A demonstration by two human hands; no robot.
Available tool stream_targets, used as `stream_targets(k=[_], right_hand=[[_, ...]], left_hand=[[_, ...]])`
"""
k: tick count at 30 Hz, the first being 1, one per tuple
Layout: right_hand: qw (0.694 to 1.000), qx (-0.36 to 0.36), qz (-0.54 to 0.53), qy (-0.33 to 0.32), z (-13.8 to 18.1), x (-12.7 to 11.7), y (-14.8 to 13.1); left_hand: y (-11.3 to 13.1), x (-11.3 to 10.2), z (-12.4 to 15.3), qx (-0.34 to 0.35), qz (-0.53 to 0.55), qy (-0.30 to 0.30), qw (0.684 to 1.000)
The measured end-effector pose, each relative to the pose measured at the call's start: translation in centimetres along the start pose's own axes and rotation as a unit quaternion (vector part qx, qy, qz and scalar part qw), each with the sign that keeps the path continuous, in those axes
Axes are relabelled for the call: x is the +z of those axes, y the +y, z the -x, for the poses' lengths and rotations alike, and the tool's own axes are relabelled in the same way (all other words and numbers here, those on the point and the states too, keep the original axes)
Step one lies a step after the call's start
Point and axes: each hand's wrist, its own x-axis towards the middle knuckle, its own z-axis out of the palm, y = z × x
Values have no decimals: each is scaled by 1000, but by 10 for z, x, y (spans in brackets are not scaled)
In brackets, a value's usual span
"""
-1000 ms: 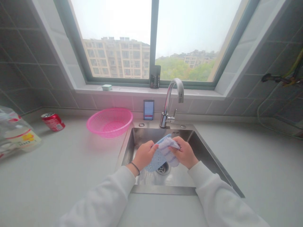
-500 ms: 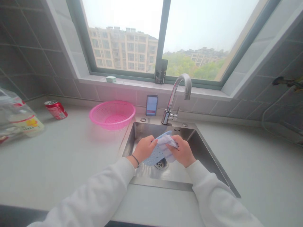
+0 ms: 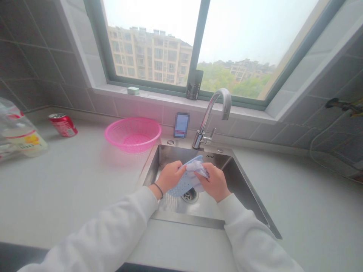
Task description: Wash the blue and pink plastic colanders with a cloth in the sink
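Nearest to us, at the bottom of the frame, two white sleeves (image 3: 96,230) reach over the tabletop (image 3: 181,245) to the sink (image 3: 187,218). Past them, in the middle of the frame, the left grip (image 3: 169,175) pinches the edge of a blue thing with holes (image 3: 181,186). The right grip (image 3: 216,182) is closed on a bunched white cloth (image 3: 196,167).

We think the slanted blue edge between the two grips matters most. The blue thing lies to the right of the left grip and a bit lower. Its long way runs from lower left to upper right of the frame. The left grip is nearer to it. The cloth lies left of the right grip, up against the blue thing. We cannot tell if the right fingertips touch the blue part too.

Below both things we see the drain (image 3: 189,195). Farther off, a pink basket (image 3: 133,148) sits left of the middle, and the tap (image 3: 227,102) bends over right of the middle.
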Motion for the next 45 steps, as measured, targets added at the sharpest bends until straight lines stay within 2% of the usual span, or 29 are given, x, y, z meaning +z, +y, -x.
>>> stream_targets(k=[2, 6, 8, 10, 15, 17, 21, 23, 26, 29, 31, 33, 37, 39, 42, 45], right_hand=[[1000, 17, 14, 3, -4, 0, 7], [991, 101, 58, 62, -13, -7, 34], [989, 107, 61, 76, -13, -7, 36], [994, 78, 38, 63, -8, -5, 25], [998, -46, -20, -23, 3, 3, -6], [1000, -21, -18, -15, 1, 1, -1], [994, 89, 24, 65, -9, -10, 25], [990, 104, 40, 84, -10, -12, 29], [996, 57, 30, 65, -3, -7, 18], [999, -53, 9, -2, 4, 1, 0], [994, -99, -1, -44, 4, 3, -3], [996, -74, 4, -42, 0, 0, 3], [996, 53, 51, 58, -10, -10, 27], [993, 69, 60, 79, -10, -11, 30], [997, 25, 44, 57, -3, -5, 16], [998, -64, 6, -3, 4, 4, -3]], left_hand=[[0, -1, 0, 4, -11, 3, 1000], [-1, 0, -1, 17, -10, -1, 1000], [-2, 1, -1, 19, 9, -4, 1000], [-3, 1, 0, 21, 27, -2, 999], [-3, -2, 2, 31, 44, -6, 999], [-1, -2, 3, 27, 45, -11, 999], [3, -3, 3, 20, 50, -13, 998], [4, -2, 3, 21, 54, -12, 998], [3, -1, 3, 21, 60, -8, 998], [1, 0, 3, 17, 67, -12, 998], [1, -1, 3, 17, 67, -19, 997], [2, -1, 3, 17, 64, -25, 998], [4, -1, 4, 9, 76, -31, 997], [4, 0, 4, 7, 92, -34, 995], [2, 2, 5, 3, 128, -33, 991], [1, 2, 4, 6, 153, -27, 988]])
